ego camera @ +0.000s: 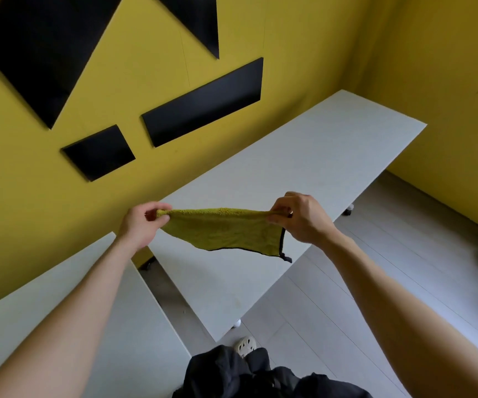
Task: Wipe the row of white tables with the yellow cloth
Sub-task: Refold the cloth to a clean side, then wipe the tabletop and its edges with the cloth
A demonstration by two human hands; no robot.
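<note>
The yellow cloth (226, 229), edged in dark trim, hangs stretched in the air between my two hands. My left hand (143, 225) pinches its left top corner and my right hand (301, 218) pinches its right top corner. The cloth is held above the near end of a long white table (318, 156) that runs away toward the room's corner. A second white table (59, 311) lies at the lower left, separated from the first by a narrow gap.
A yellow wall with black panels (203, 101) runs along the tables' far side, and another yellow wall closes the right end. Grey floor (375, 268) lies to the right. The tables stand on castors (348, 209). My shoe (245, 346) is below.
</note>
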